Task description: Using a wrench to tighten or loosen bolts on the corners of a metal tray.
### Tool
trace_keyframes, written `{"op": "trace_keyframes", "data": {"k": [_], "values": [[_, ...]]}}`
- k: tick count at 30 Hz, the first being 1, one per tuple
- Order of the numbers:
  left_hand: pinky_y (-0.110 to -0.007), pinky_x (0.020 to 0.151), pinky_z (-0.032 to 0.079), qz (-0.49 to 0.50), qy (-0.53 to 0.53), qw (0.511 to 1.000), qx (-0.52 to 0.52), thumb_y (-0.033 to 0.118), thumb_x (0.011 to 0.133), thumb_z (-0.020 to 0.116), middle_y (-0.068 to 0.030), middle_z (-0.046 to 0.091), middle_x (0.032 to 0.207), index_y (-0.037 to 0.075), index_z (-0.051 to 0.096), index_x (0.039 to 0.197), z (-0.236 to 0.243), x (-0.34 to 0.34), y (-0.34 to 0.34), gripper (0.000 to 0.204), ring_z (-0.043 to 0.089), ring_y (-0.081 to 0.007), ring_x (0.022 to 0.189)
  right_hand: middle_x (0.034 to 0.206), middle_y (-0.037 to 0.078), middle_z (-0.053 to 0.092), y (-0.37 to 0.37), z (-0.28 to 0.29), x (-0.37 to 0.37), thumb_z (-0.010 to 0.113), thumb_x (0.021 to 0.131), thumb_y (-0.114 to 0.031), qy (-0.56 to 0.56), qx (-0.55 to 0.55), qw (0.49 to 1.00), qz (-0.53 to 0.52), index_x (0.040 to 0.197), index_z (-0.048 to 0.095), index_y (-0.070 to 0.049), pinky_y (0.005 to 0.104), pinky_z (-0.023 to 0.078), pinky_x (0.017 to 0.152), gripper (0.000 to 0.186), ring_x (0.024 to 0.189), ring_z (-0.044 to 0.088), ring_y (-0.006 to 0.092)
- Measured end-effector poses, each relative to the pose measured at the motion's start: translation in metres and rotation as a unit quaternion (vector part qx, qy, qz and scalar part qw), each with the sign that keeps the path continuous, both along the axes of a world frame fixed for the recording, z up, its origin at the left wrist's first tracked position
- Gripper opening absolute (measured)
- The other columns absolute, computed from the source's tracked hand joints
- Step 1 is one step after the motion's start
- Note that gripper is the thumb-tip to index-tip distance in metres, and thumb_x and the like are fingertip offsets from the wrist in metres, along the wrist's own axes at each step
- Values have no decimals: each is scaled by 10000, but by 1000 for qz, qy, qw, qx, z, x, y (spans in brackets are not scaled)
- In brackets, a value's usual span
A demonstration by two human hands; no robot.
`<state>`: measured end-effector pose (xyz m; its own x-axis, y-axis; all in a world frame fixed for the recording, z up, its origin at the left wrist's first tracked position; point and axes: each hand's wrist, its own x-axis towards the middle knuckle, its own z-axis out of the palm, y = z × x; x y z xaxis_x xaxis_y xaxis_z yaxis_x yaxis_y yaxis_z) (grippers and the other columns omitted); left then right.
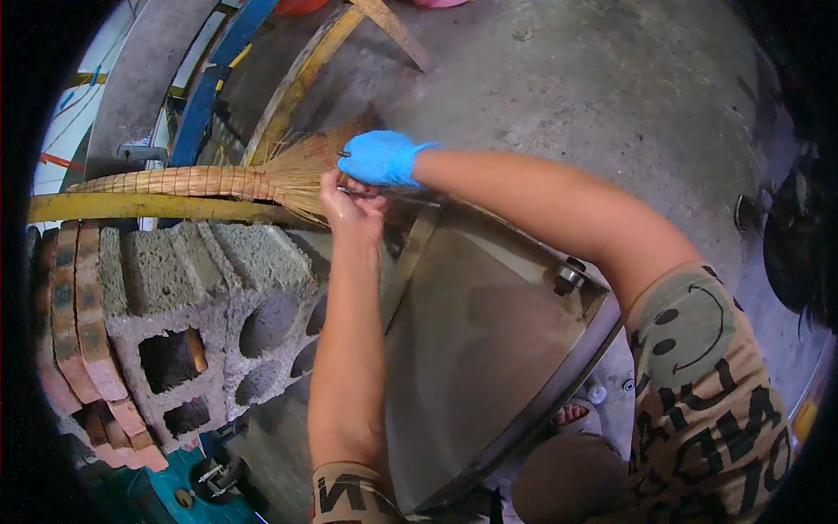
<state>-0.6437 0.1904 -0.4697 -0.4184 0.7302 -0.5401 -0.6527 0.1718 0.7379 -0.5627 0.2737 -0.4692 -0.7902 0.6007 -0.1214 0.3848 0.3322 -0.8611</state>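
Observation:
My bare left hand is closed with its fingers curled upward, close against my right hand. My right hand, in a blue glove, is closed just above it. A small dark tip pokes out by the gloved thumb; what it belongs to is hidden in the fingers. Whatever the left fingers hold is also hidden. Just left of both hands lies a straw broom, its stitched, bound part pointing left and its loose bristles fanning out beside and behind my fingers.
Grey hollow concrete blocks and stacked red bricks stand at the left, below a yellow beam. A brown flat surface with a metal fitting lies under my arms. A teal machine sits lower left.

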Motion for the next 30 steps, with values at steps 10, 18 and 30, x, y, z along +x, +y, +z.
{"op": "trace_keyframes", "data": {"k": [10,18,30], "values": [[-263,517,343,54,72,996,14,350,794,466,36,448,655,178,423,714,3,22,-10,195,448,-116,617,735,78,665,-11,-13,-10,431,812,-290,13,3,999,-52,738,686,-120,374,485,651,315,685,638,241],[-304,599,396,72,139,986,-60,411,821,404,47,475,689,189,428,746,16,42,-8,236,487,-111,673,720,89,646,-17,-14,-14,420,832,-283,82,-27,988,-131,863,609,-79,383,485,632,279,655,628,254],[-236,472,308,130,126,983,-30,371,820,413,76,389,581,204,354,664,6,38,-14,236,390,-66,535,689,129,617,-15,-8,-25,444,835,-229,67,-113,986,-100,829,586,-17,368,491,563,255,581,606,228]]}}
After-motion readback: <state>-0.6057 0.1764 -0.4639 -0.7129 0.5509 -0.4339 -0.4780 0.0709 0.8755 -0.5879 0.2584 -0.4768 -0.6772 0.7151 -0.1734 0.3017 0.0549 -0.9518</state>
